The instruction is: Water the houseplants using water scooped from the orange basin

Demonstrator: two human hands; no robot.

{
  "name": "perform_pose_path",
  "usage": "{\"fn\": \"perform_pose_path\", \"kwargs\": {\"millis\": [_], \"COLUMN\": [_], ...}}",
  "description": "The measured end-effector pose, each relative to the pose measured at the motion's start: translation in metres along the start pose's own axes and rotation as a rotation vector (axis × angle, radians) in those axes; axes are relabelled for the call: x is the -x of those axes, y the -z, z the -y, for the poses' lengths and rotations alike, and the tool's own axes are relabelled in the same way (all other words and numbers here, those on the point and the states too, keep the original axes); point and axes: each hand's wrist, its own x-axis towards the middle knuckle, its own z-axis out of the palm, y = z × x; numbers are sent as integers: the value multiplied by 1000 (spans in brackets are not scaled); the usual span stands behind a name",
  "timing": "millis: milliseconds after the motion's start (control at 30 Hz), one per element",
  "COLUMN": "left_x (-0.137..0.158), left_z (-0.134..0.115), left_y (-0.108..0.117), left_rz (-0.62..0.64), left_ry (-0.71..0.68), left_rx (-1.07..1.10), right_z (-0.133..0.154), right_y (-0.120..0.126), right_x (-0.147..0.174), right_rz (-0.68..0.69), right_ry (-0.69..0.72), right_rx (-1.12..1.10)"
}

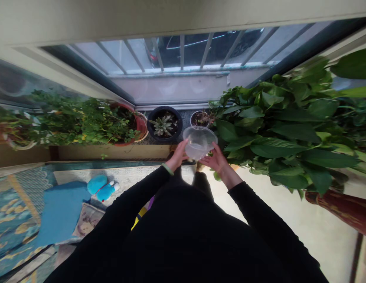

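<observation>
A clear plastic bowl (pixel 200 142) is held in front of my body, close to the windowsill. My left hand (pixel 177 156) grips its left side, and a pale green band circles that wrist. On the opposite side my right hand (pixel 216 158) holds the bowl with thumb near the rim and fingers beneath. What the bowl contains, if anything, I cannot make out. Just behind it stands a small white pot (pixel 198 118) with a little reddish plant. To its left sits a dark round pot (pixel 164 137) holding a spiky succulent (pixel 163 125).
Large leafy green plants (pixel 289 133) crowd the sill's right side. Bushy plants (pixel 91 120) in pots, one an orange-red pot (pixel 140 125), line the left. A barred window (pixel 183 55) lies beyond. Lower left are a blue cushion (pixel 65 208) and a blue plush toy (pixel 102 187).
</observation>
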Motion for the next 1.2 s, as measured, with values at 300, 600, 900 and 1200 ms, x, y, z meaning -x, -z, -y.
{"fn": "perform_pose_path", "kwargs": {"millis": [300, 600, 900, 1200], "left_x": [0, -1, -3, -1], "left_z": [-6, -14, -18, -23], "left_y": [-3, -6, -9, -12], "left_rz": [-7, -1, -13, -17], "left_ry": [14, 22, 16, 20], "left_rx": [13, -23, -41, -31], "right_z": [5, 13, 19, 24], "right_y": [2, -6, -6, -11], "right_x": [-1, 2, -4, 2], "right_rz": [10, -40, -57, -64], "right_ry": [-23, -32, -48, -44], "right_rx": [-2, 41, 37, 68]}}
